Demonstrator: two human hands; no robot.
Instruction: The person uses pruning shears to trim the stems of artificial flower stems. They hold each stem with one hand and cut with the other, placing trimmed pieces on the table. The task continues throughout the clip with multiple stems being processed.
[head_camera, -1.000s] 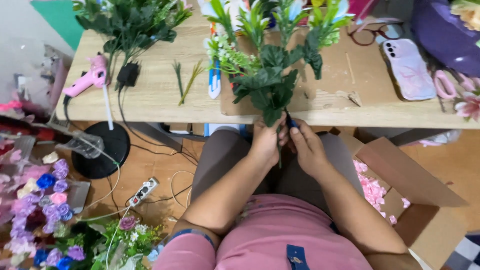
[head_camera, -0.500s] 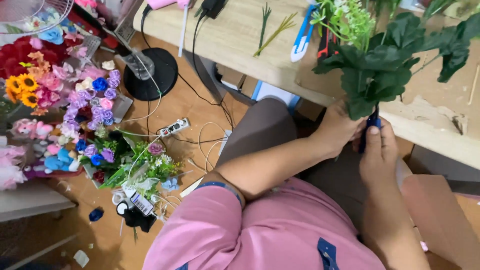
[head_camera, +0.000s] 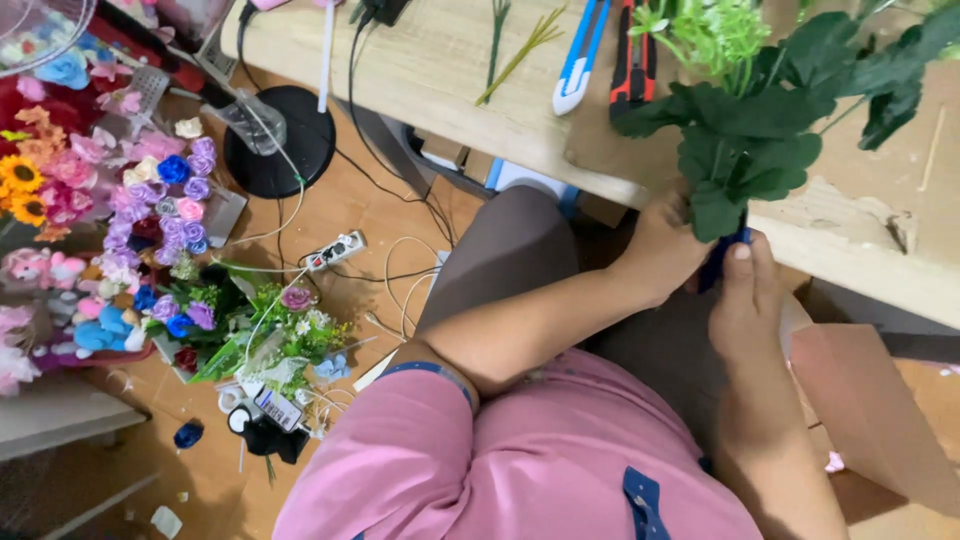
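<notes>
Bright, even light; perhaps slightly soft.

Wooden table (head_camera: 440, 70) carries blue cutter (head_camera: 578, 62); red cutter (head_camera: 633, 60); green stems (head_camera: 515, 50).

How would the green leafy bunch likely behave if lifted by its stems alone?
The bunch would probably feel light, being thin leaves. It looks top-heavy, so it may tip. Both the left hand and right hand grip its base.

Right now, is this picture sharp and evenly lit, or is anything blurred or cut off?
Head view: soft, even light, no glare; the hands, left hand and right hand, look sharp at the green bunch; the view is tilted, and the table runs off the top edge.
</notes>
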